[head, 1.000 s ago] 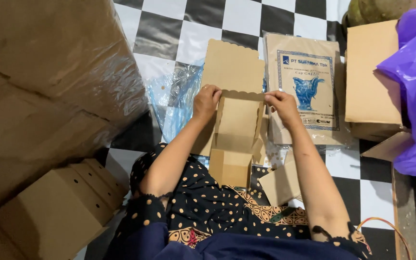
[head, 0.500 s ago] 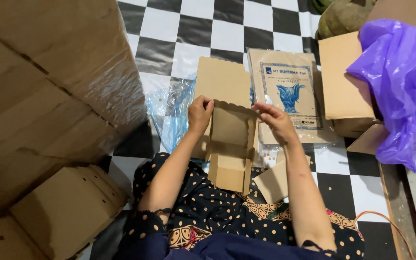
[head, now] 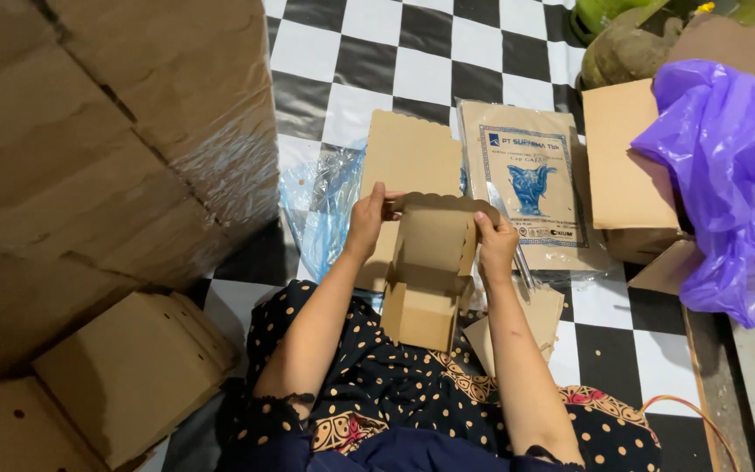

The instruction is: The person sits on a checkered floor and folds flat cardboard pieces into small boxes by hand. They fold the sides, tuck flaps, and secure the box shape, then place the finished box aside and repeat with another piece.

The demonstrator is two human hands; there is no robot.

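Cardboard everywhere: big cartons (head: 107,166) at far left, a flat stack (head: 133,376) below them. Left hand (head: 367,218) pinches the small box (head: 430,271) at its upper left flap; right hand (head: 495,245) grips the upper right edge. Box sits between the hands over the lap, long axis running away from the body, both hands equally near. Purple bag (head: 727,175) far right.

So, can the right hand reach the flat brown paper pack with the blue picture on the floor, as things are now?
Probably yes. The right hand grips the folded brown cardboard box right beside the flat brown paper pack, nothing lying between them. It would have to release the box first.
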